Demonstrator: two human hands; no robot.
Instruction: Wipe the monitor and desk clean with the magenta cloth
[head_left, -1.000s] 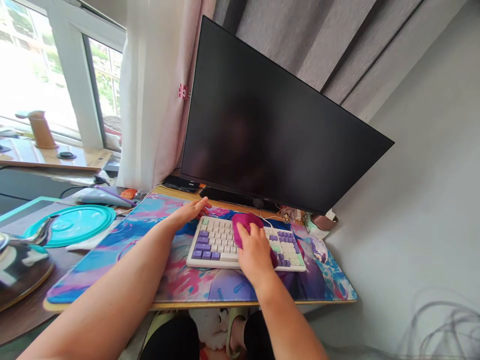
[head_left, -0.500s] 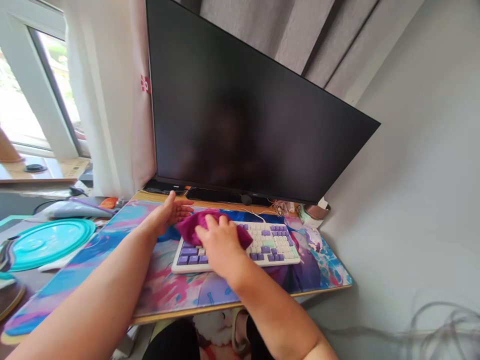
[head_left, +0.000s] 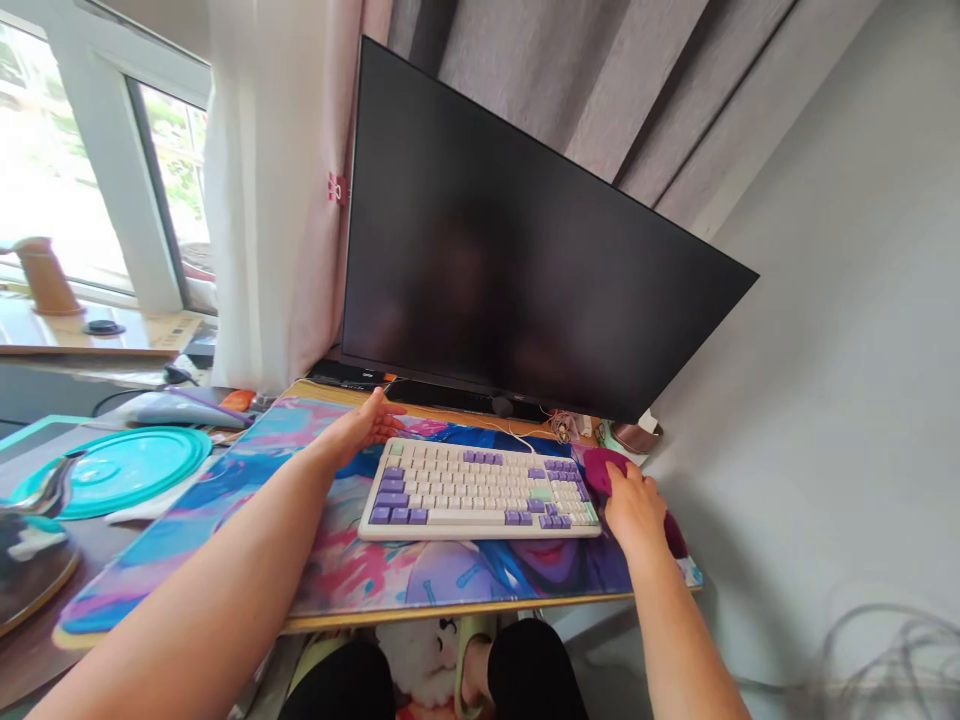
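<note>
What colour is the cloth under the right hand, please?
The cloth is deep magenta; it shows best in the head view.

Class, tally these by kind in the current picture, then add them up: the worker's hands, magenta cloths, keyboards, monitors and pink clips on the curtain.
Hands: 2 (left hand, right hand)
Magenta cloth: 1
Keyboard: 1
Monitor: 1
Pink clip: 1
Total: 6

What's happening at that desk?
A person's right hand holds a soft magenta cloth over the right end of the colourful patterned desk mat, beside the white-and-purple keyboard. The left hand is open and holds nothing, near the keyboard's far left corner. Behind them, the big black flat monitor is dark.
</note>
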